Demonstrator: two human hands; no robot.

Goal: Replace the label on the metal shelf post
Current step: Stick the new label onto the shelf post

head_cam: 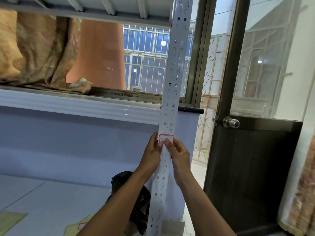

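Label [165,138]: white with a red border, lying flat across the front face of the metal shelf post [172,92], just below the white shelf edge [76,106].
Left hand [152,155]: on the post's left side, fingertips at the label's lower left edge; closed narrow. Whether it pinches the label or only presses it cannot be told.
Right hand [178,155]: on the post's right side, thumb and forefinger meeting at the label's lower edge in a narrow pinch.
Post condition: upright, grey, perforated along its length.
Progress: one label sits on the post. Whether it is the old one being lifted or the new one being smoothed down cannot be told.
Remaining: judged either peeling and fitting, or final pressing only.
Surroundings: black bag [136,201] behind the post; door knob [231,122] well apart to the right.
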